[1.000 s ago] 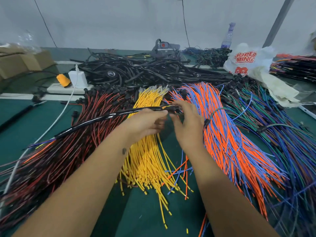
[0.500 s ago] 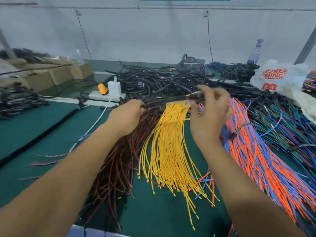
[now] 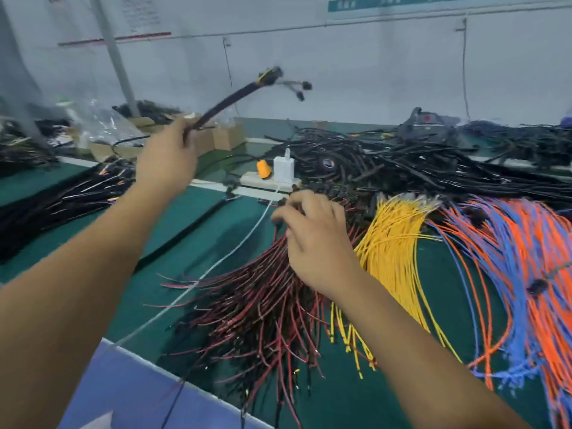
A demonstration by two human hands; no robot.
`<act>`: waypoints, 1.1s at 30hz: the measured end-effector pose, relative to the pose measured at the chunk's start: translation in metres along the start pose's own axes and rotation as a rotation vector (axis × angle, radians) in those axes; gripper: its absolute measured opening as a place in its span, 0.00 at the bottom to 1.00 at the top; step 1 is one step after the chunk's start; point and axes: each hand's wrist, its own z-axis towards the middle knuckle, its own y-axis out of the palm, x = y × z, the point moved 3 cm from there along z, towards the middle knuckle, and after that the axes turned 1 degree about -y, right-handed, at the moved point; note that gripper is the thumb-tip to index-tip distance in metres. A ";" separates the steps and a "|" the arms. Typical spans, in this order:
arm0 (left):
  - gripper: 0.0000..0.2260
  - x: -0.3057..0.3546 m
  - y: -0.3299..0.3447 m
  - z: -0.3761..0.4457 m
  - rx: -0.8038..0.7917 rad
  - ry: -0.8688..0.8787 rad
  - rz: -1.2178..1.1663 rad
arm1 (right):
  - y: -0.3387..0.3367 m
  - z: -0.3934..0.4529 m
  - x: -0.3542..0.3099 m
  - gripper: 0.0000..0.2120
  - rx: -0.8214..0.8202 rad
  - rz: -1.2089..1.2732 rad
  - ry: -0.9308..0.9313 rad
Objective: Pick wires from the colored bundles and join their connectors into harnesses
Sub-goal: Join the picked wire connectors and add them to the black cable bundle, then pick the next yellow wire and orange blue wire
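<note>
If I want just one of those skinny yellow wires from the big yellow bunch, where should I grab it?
Probably pinch one near its loose tip, coming from the near edge of the green table mat. In the bunch of thin yellow wires the far ends are packed tightly together, while the near tips fan apart, so a single wire is easier to pick there. The right hand is beside it, on the red-and-black wires.

Place: I'm looking at a wire-harness assembly workshop.
Bench: green mat [image 3: 198, 230] heaped with red-black wires [image 3: 266, 292], yellow wires [image 3: 390, 243], orange-blue wires [image 3: 520, 252].
Background: black cable pile [image 3: 402, 162], cardboard boxes [image 3: 227, 136], power strip [image 3: 266, 181].
</note>
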 end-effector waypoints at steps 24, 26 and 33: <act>0.13 0.058 0.146 -0.098 -0.579 0.009 0.056 | 0.030 -0.060 0.066 0.21 -0.459 0.148 0.222; 0.13 0.050 0.150 -0.103 -0.507 -0.110 0.023 | 0.031 -0.060 0.063 0.21 -0.449 0.141 0.227; 0.09 0.041 0.151 -0.091 -0.642 -0.259 0.035 | 0.035 -0.049 0.062 0.18 -0.452 0.101 0.261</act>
